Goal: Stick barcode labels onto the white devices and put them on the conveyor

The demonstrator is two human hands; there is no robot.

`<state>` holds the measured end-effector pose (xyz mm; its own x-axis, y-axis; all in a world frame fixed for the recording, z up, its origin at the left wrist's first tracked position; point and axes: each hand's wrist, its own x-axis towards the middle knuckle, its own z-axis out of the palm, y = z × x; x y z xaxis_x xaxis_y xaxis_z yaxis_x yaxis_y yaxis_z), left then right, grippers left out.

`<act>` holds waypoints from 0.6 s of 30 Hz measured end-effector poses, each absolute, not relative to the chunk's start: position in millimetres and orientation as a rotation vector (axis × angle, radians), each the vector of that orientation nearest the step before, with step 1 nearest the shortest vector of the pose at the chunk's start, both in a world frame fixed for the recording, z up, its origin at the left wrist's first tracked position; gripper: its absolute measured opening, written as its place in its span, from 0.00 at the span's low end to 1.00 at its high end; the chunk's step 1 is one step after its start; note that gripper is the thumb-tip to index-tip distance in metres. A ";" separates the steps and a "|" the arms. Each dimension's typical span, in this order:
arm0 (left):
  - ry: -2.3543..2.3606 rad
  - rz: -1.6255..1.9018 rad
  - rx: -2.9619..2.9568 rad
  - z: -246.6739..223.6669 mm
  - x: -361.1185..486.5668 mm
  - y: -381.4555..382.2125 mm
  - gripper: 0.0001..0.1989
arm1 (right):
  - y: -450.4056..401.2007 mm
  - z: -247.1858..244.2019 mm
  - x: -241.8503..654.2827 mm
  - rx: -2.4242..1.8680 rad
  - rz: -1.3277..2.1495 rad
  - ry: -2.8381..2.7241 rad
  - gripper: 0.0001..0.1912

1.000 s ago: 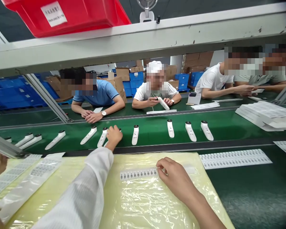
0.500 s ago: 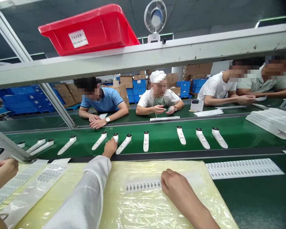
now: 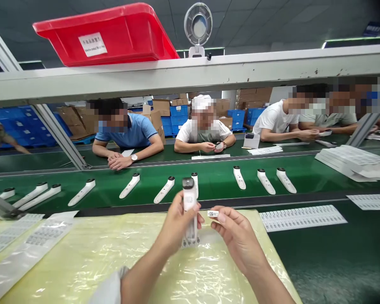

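Observation:
My left hand is wrapped round a white handheld device with a black top, held upright above the yellow plastic-wrapped pad. Just to its right, my right hand pinches a small white printed label between thumb and fingertips. The label and the device are apart. Behind and below the device, part of a label strip lies on the pad, mostly hidden by my left hand.
More white devices lie spaced along the green conveyor belt. Label sheets rest at right, others at left. A stack of white sheets stands farther right. Several people sit opposite; a red bin is on the overhead beam.
My left hand has lifted a device off the belt and brought it nearer, to the right. My right hand has risen from the label strip with one label.

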<state>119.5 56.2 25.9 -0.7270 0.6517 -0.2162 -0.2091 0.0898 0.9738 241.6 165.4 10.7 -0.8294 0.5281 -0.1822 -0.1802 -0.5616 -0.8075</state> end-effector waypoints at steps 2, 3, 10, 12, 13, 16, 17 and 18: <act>1.557 1.751 0.438 32.6 150.5 61.2 0.36 | 161.1 12.5 239.7 -0.559 2.424 -1.110 0.18; 1.484 1.776 0.426 35.0 160.3 62.5 0.37 | 159.2 12.9 238.9 -0.567 2.412 -1.114 0.18; 1.355 1.783 0.327 34.5 172.6 59.2 0.42 | 156.4 8.3 239.0 -0.624 2.329 -1.223 0.19; 1.357 1.796 0.325 33.3 172.4 58.6 0.41 | 156.9 7.5 240.3 -0.614 2.314 -1.256 0.19; 1.359 1.801 0.327 32.7 172.4 58.6 0.41 | 157.1 7.4 240.8 -0.612 2.307 -1.271 0.19; 1.373 1.804 0.334 29.9 172.3 58.8 0.39 | 157.6 7.9 241.5 -0.597 2.297 -1.321 0.19; 1.383 1.796 0.335 28.5 172.1 58.7 0.39 | 157.7 8.0 241.5 -0.595 2.296 -1.329 0.19; 1.396 1.785 0.337 26.9 171.8 58.5 0.39 | 157.9 8.0 241.4 -0.593 2.296 -1.333 0.19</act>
